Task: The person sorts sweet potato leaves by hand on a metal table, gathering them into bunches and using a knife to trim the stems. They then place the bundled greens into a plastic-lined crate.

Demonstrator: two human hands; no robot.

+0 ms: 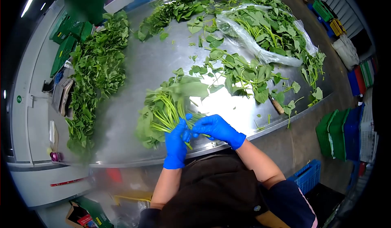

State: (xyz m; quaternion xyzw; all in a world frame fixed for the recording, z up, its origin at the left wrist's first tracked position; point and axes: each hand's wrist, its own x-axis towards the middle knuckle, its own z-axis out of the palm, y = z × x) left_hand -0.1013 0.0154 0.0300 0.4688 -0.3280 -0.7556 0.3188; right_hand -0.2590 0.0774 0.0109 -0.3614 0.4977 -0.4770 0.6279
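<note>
Both my hands wear blue gloves. My left hand grips the stems of a bunch of leafy greens that lies on the steel table near its front edge. My right hand meets it from the right, with its fingers closed on the same stems. The leaves of the bunch fan out up and to the left, slightly blurred.
A long heap of greens runs down the table's left side. More loose greens and a clear plastic bag of them lie at the right. A wooden-handled knife rests by the right edge. Green and blue crates stand on the floor.
</note>
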